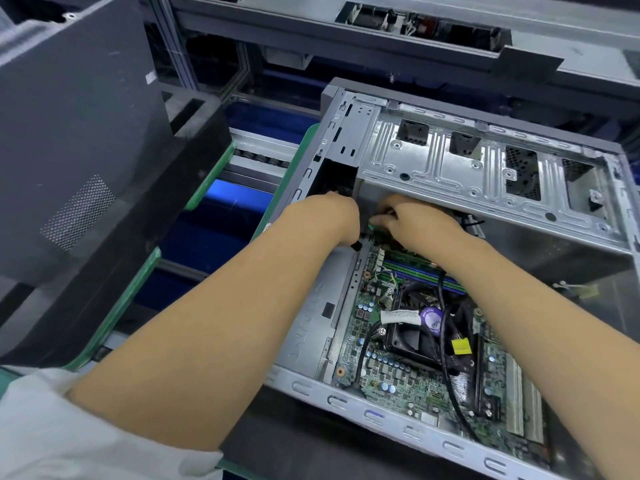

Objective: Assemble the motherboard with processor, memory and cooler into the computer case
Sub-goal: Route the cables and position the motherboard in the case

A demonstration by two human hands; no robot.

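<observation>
An open grey computer case lies on its side, and the green motherboard sits inside it. The black cooler with its fan and cables is mounted on the board, and memory sticks stand in their slots behind it. Both hands reach to the board's far edge under the metal drive cage. My left hand has its fingers curled down out of sight by a small black connector. My right hand pinches something small at the board's edge; its fingertips are partly hidden.
A dark grey case side panel stands tilted at the left on a green-edged tray. Conveyor rollers and blue panels lie between panel and case. A grey metal rack runs along the back.
</observation>
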